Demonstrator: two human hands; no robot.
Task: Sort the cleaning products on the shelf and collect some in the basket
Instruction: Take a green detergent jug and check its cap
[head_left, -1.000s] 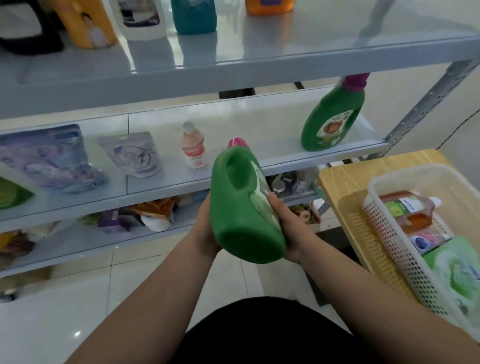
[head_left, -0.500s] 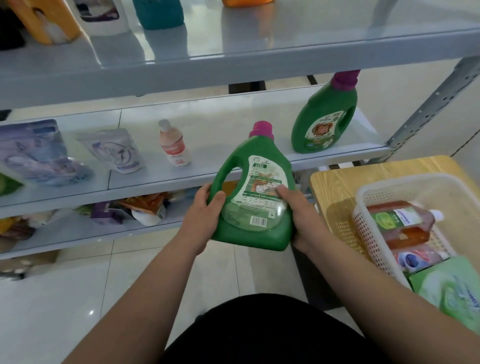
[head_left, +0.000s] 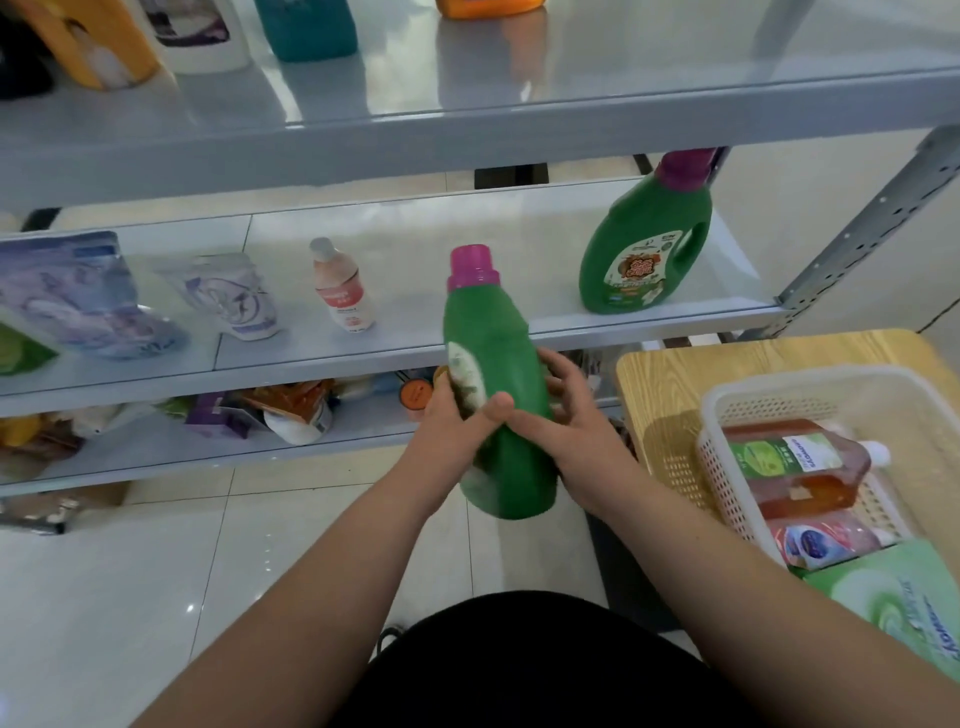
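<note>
A green detergent bottle (head_left: 498, 364) with a pink cap is held upright in front of the middle shelf (head_left: 467, 343), its narrow side toward me. My left hand (head_left: 457, 431) wraps its left side with the thumb across the front. My right hand (head_left: 576, 431) grips its right side. A second green bottle (head_left: 644, 244) of the same kind stands at the right end of the middle shelf. To the right, a white basket (head_left: 831, 389) on a wooden table (head_left: 675, 374) holds an amber bottle (head_left: 800, 467), a pink pouch (head_left: 831, 538) and a green pack (head_left: 898, 597).
The middle shelf also carries a small peach bottle (head_left: 340, 286), a white pouch (head_left: 234, 296) and a large blue pouch (head_left: 78, 296). Several containers stand on the top shelf (head_left: 467, 124). Packets crowd the lowest shelf (head_left: 208, 457). A metal upright (head_left: 862, 228) rises at the right.
The green bottle was tipped base-first toward me, then shown label-first; now it is turned edge-on and upright. Both hands kept hold and shifted around its body.
</note>
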